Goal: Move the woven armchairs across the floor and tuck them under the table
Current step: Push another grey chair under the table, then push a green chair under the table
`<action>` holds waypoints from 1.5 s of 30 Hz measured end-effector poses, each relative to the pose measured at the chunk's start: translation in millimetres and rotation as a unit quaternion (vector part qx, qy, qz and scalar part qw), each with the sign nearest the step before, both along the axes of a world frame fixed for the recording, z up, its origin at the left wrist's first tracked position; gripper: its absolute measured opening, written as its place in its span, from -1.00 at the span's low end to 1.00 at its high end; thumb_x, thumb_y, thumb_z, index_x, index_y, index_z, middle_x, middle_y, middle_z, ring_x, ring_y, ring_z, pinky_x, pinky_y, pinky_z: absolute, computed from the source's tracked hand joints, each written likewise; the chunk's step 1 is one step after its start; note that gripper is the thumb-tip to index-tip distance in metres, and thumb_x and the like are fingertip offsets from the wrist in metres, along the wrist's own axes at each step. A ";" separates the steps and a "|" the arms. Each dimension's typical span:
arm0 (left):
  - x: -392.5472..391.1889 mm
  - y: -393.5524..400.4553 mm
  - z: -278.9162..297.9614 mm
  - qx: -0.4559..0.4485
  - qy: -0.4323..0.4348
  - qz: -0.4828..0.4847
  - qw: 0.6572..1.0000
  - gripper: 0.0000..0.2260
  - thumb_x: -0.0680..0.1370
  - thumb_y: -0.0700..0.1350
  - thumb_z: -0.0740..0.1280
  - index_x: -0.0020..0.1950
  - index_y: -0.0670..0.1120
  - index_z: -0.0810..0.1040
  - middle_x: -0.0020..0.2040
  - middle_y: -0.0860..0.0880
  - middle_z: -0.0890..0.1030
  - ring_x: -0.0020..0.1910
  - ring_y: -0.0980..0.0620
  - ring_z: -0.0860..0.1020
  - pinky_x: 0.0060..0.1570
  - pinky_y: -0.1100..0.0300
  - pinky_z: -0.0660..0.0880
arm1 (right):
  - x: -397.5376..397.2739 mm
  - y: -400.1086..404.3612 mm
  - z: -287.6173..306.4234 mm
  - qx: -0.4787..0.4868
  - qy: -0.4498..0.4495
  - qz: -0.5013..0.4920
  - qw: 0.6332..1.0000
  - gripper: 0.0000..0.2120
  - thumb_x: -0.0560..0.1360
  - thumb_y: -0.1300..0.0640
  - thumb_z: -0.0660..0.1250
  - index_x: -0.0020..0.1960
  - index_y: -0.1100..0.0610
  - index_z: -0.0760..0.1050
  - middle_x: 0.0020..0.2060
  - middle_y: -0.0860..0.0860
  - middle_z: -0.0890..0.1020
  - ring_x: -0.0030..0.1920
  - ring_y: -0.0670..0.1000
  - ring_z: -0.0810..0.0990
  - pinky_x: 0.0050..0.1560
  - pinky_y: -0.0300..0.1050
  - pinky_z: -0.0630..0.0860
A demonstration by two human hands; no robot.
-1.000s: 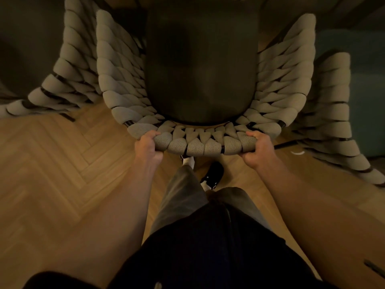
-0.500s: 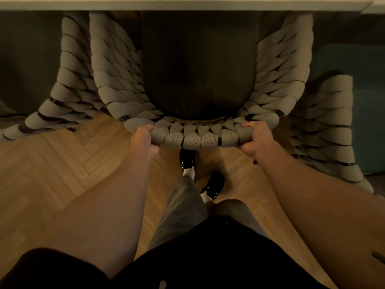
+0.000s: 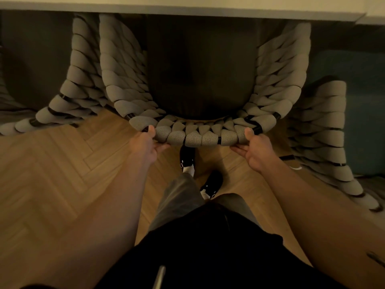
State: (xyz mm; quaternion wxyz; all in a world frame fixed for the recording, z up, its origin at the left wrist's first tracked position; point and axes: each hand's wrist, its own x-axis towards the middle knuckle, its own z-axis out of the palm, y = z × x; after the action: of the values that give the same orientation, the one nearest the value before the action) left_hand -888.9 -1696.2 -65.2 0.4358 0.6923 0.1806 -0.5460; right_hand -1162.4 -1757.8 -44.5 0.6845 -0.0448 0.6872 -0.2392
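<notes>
Both hands on the top rail of the middle armchair (image 3: 200, 136). Left hand (image 3: 149, 142) has thumb on top of the rail, fingers tucked beneath and mostly hidden, so it looks like a loose hold, not a tight fist. Right hand (image 3: 253, 150) has thumb up against the rail, fingers stretched flat under it, palm half open, more supporting than clamping. How firm either hold is, cannot tell.

The chair's dark seat (image 3: 200, 69) runs under the table (image 3: 187, 12); its front is lost in shadow, legs hidden. Only the table's pale edge shows, top cut off by the frame.

Second armchair (image 3: 68, 94) at left, just beside, also partly under the table, its far side cut off. Third armchair (image 3: 325, 130) at right, only one woven side visible; beyond it something teal, too dark to name.

Herringbone floor (image 3: 52, 167). Two black shoes (image 3: 187, 156) below the rail. Small metallic thing at the bottom edge, blurred, unclear.
</notes>
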 end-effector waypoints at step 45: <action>-160.1 41.6 18.2 0.041 -0.041 -0.558 0.828 -0.85 0.64 -0.07 0.36 0.09 -0.14 0.58 0.02 -0.14 0.65 -0.04 -0.09 0.64 -0.10 0.03 0.61 | -150.5 187.1 39.0 0.036 0.107 0.051 0.992 -0.90 0.65 0.12 0.29 0.08 0.13 0.55 -0.02 0.12 0.67 -0.08 0.05 0.64 0.03 0.00 0.58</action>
State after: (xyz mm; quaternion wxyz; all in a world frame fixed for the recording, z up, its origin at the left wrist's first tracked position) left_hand -1049.0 -1654.6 -46.9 0.0351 0.7140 -0.2324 -0.6595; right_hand -1312.9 -1570.7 -5.5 0.6195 -0.0811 0.7614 -0.1728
